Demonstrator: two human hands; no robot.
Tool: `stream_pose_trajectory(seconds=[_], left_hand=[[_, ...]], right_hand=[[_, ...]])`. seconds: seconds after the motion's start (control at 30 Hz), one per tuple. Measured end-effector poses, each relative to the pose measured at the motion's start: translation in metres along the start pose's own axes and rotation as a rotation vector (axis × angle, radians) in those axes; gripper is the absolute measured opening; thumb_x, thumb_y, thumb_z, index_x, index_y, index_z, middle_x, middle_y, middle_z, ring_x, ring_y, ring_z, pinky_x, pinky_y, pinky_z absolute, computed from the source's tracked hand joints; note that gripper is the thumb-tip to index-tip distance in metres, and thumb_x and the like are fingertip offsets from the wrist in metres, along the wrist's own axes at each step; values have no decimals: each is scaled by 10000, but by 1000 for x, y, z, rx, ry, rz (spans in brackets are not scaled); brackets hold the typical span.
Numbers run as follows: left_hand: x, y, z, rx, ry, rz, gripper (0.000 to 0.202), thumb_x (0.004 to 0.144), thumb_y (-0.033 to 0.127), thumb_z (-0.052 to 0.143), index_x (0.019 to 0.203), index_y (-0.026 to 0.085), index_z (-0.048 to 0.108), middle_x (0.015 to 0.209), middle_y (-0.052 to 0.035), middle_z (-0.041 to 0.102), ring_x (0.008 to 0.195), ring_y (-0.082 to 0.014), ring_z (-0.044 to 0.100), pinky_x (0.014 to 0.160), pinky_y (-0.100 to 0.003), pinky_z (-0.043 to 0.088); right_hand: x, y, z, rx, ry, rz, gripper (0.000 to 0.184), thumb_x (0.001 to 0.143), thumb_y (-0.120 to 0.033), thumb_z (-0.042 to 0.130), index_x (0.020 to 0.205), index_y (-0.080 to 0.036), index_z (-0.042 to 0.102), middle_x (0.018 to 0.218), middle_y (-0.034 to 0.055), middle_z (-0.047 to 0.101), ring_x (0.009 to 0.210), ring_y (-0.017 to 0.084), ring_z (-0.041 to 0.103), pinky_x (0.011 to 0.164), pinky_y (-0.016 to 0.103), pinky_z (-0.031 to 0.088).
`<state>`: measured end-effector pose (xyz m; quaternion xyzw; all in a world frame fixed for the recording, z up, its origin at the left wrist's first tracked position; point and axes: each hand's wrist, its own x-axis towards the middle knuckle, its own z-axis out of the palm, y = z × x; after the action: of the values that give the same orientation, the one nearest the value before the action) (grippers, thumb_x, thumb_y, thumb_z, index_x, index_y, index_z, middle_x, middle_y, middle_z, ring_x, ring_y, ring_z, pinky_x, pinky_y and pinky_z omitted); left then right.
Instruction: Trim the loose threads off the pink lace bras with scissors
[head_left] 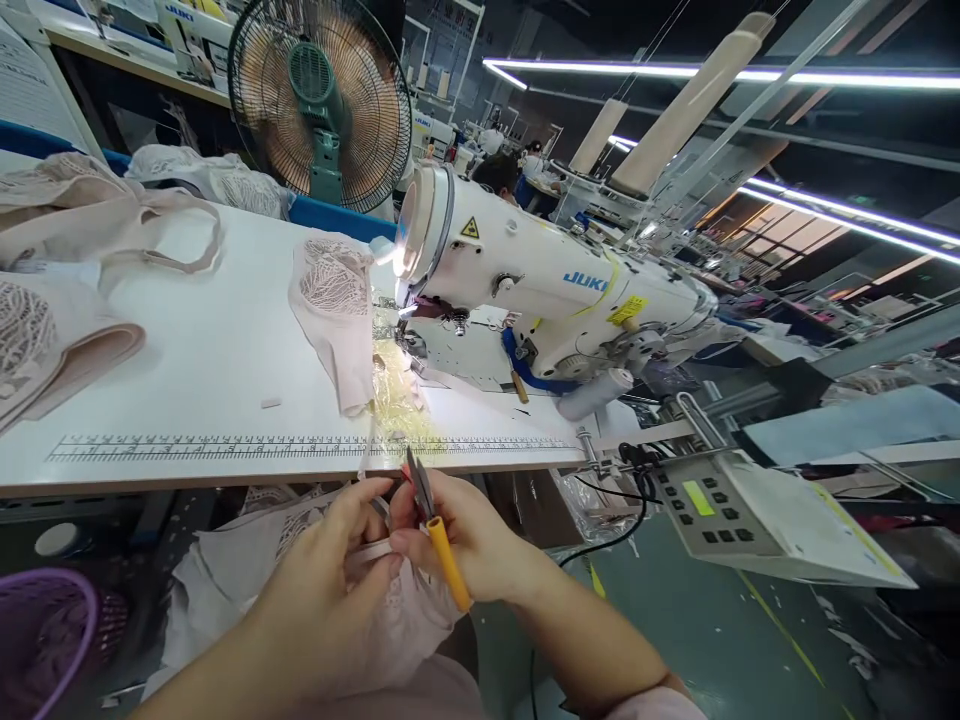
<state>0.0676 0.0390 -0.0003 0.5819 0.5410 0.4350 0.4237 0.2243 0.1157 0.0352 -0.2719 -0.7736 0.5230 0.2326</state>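
My left hand (322,575) is closed on the narrow edge band of a pale pink lace garment (405,610). Close beside it, my right hand (469,535) pinches the same band. A pair of thread snips (448,565) with an orange handle and dark blades rests in my right hand, its tips pointing up toward the table edge. Both hands are just in front of the white sewing table (202,370), above my lap. Behind them lies a pale pink lace piece (334,320) beside the needle area of the JUKI sewing machine (525,260).
Folded lace pieces (52,340) lie on the table's left. A ruler strip (225,445) runs along the front edge. A fan (319,100) stands behind the table. A control box (765,510) juts out at the right. A purple basket (94,620) is at lower left.
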Motion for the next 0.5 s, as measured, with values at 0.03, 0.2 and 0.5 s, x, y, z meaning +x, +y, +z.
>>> stream_pose_trajectory(seconds=[0.03, 0.2, 0.5], left_hand=[[-1, 0, 0, 37, 10, -33, 330, 803, 281, 476, 1131, 239, 471, 731, 15, 546, 673, -167, 570, 618, -287, 481], [-1, 3, 0, 42, -62, -177, 165, 777, 354, 514, 800, 230, 619, 772, -7, 659, 721, -196, 592, 652, -285, 444], [8, -1, 0, -357, -162, -430, 274, 714, 417, 588, 588, 182, 524, 495, 69, 360, 446, -79, 265, 430, -215, 210]], right_hand=[[0, 1, 1, 22, 14, 27, 261, 754, -367, 646, 801, -173, 477, 725, -11, 482, 599, 98, 425, 548, 227, 386], [-2, 7, 7, 89, 74, 164, 275, 743, -394, 633, 788, -175, 474, 694, -14, 467, 585, 100, 407, 545, 242, 366], [-1, 21, -5, 48, -49, 183, 476, 721, -616, 601, 812, -175, 446, 722, -4, 465, 611, 110, 424, 562, 247, 378]])
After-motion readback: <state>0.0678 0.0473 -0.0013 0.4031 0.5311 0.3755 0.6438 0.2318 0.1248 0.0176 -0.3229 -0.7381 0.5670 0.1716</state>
